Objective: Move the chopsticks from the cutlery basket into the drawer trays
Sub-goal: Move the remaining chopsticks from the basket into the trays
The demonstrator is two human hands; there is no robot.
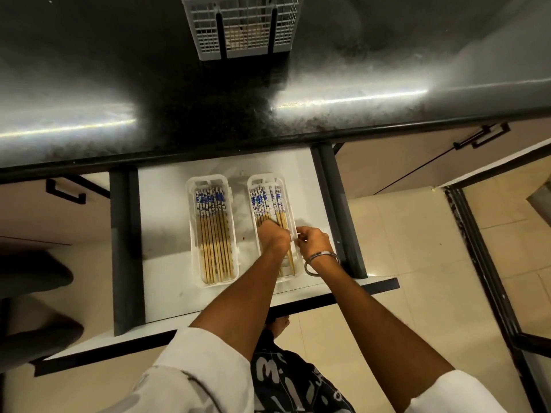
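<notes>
My left hand (272,235) curled around chopsticks (284,225) in the tray (290,278) beneath it; my right hand (313,238), fingers curled beside, perhaps pinched the rim. Next: settle them flat, then fetch more from the basket (208,40) beyond.

Dim indoor light, bright glare streaks on the dark countertop (343,98), dark shadow at its far middle, wide-angle bending at edges, slight softness overall

Black countertop (89,93) w/ white cutlery basket (241,25) at far edge, open drawer (167,186) held 2 white trays (190,234) side by side mid-drawer
</notes>
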